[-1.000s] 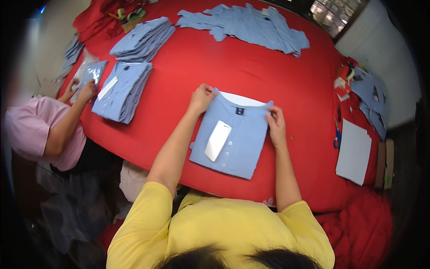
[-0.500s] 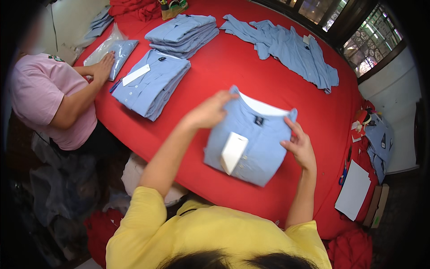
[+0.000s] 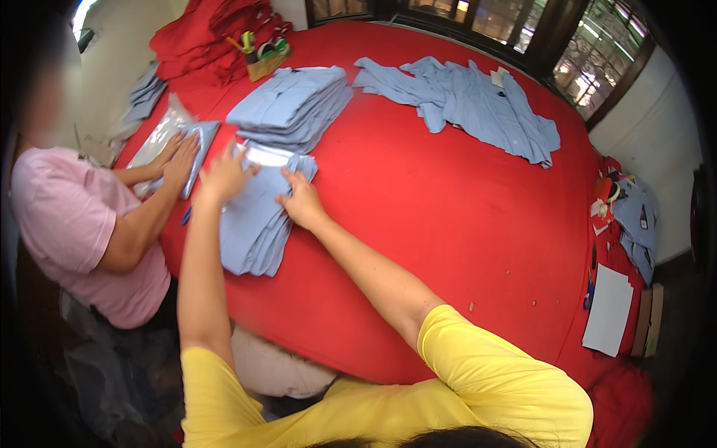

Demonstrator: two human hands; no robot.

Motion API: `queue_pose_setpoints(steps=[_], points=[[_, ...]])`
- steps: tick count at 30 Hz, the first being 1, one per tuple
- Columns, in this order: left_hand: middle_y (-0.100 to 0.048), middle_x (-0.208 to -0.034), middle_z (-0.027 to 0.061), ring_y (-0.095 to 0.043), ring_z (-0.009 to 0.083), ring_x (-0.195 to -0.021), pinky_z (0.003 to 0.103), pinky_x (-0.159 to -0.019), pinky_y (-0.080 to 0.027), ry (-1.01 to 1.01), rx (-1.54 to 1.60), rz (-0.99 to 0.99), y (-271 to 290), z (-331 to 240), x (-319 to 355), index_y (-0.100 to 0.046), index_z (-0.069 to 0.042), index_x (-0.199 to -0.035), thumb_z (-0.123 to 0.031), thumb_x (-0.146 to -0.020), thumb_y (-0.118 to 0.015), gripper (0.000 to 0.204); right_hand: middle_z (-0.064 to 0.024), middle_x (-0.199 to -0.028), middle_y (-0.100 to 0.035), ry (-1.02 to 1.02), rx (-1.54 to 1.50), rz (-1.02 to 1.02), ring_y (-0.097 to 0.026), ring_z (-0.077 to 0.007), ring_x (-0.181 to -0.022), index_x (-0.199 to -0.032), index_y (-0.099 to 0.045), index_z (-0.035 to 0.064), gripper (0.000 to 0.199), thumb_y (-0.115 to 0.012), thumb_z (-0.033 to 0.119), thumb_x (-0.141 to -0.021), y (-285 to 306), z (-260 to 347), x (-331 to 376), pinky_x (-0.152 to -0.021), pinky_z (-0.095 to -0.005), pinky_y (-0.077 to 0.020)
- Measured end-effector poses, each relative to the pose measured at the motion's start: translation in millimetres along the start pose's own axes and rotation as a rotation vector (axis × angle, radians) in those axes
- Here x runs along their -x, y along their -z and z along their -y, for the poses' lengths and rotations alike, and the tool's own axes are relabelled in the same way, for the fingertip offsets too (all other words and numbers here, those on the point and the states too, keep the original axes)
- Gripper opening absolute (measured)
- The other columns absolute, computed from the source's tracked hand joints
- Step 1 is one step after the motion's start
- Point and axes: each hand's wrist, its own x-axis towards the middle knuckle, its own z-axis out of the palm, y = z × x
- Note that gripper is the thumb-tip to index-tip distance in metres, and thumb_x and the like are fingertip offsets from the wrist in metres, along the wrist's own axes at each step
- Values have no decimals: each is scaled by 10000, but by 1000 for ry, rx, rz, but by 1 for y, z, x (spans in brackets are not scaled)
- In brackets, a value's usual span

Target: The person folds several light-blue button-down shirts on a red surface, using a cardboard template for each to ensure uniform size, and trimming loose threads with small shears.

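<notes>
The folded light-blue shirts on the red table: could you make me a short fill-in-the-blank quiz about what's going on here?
1. Both of the person's hands, left hand and right hand, rest on a stack of folded light-blue ____.
2. The round table is covered in ____ cloth.
3. The co-worker's hand presses a shirt in a clear ____ bag.
4. The white sheet of paper lies at the table's ____ edge.

Missing words: shirts; red; plastic; right

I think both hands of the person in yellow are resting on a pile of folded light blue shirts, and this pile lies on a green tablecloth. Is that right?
Not quite: the cloth is red, not green, as the head view shows. The rest holds: the left hand and the right hand both rest on the pile of folded light blue shirts.
</notes>
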Motion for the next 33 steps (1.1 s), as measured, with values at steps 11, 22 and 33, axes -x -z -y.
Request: queue_pose_setpoints(steps=[11,22,33], points=[[-223,-1563,65,-182,367,-1430,685,-1077,-81,209,72,-7,-55,-21,58,-291,-216,-1490,-511,-911,-485,678,-163,-990,-596,-40,927,-679,-558,-355,-997,-942,-664,47,149,-657,37,-793,299,-129,-82,-874,-421,-458],[-388,-1465,141,-250,323,-1410,543,-1112,-205,-85,172,-306,7,-63,70,-497,-57,-1345,-395,-911,-582,556,-222,-828,-657,-173,1003,127,-622,-415,-850,-927,-602,-5,198,-618,175,-848,362,-56,-31,-762,-477,-475],[-552,-1137,170,-530,340,-992,433,-858,-434,-345,547,-447,-130,-283,73,-547,-16,-1259,-309,-865,-648,502,-125,-1463,-368,-163,1176,-90,-327,-322,-1351,-1379,-425,96,516,-521,336,-932,379,-85,156,-1077,-555,-263]])
